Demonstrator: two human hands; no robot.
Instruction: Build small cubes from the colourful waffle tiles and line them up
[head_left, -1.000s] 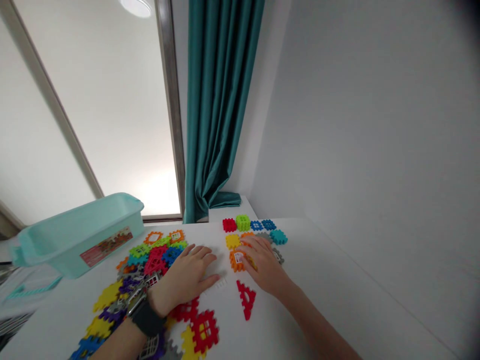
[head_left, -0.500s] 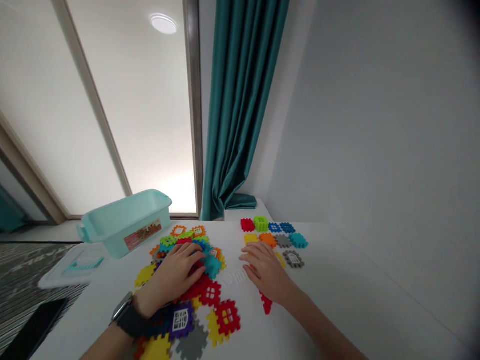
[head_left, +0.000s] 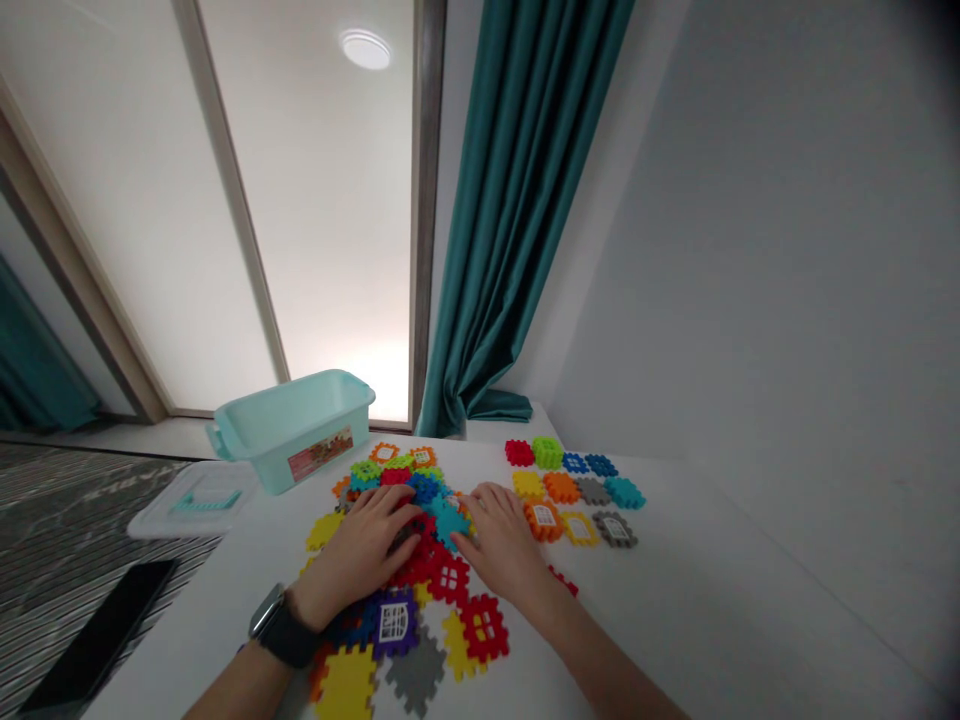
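A heap of notched plastic building tiles (head_left: 448, 578) in mixed colours lies on the white table. My left hand (head_left: 364, 545), with a dark watch at the wrist, rests on the heap beside red and blue tiles, fingers bent and apart. At the heap's right edge is my right hand (head_left: 499, 540); its thumb and fingers are spread near a cyan tile (head_left: 448, 518), and I cannot tell whether they touch it. Right of this hand stand rows of tiles sorted by colour, among them an orange stack with a white window (head_left: 543, 520) and a grey window tile (head_left: 615, 529).
A mint plastic tub (head_left: 300, 425) stands at the table's back left, its clear lid (head_left: 191, 500) beside it. A black phone-like slab (head_left: 101, 635) lies at the left edge. Behind hangs a teal curtain (head_left: 517, 220); a grey wall is on the right.
My right hand has moved left from the sorted rows to the heap, uncovering the orange window stack. My left hand stays on the heap. The whole view has shifted somewhat.
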